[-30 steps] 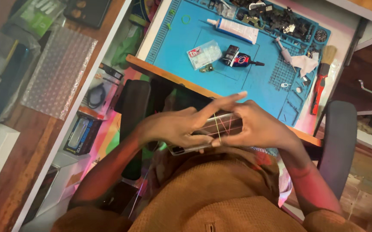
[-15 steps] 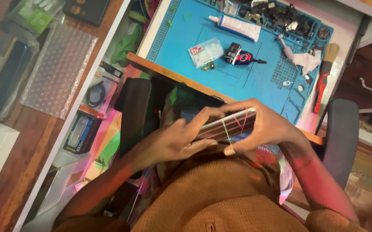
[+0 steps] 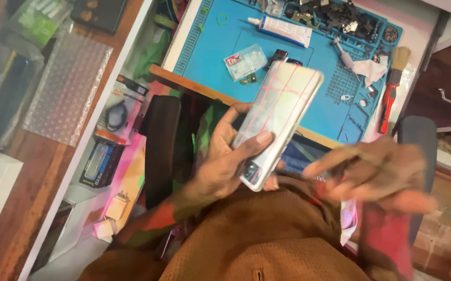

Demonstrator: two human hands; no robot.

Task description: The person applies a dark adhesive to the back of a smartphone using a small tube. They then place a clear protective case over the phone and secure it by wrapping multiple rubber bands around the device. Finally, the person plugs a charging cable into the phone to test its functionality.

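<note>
Head view: looking down at two hands above a lap, with a work surface (image 3: 433, 39) beyond.
Left hand (image 3: 225, 166): closed around a phone (image 3: 280, 119), thumb laid across its back, other fingers wrapped along the far edge.
Phone: pale, glossy back facing up, camera block at the lower end near the palm; held tilted above the lap, its top end overlapping the edge of the blue mat (image 3: 225, 47).
Right hand (image 3: 376, 171): blurred, fingers spread and loose, holding nothing, just to the right of the phone and apart from it.
Blue mat: lies on the surface and carries a white tube (image 3: 280, 28), a small clear packet (image 3: 245, 61), and small parts.
Brush (image 3: 392, 88): red handle, at the mat's right edge.
Chair armrest (image 3: 163, 145): dark, beside the left wrist.
</note>
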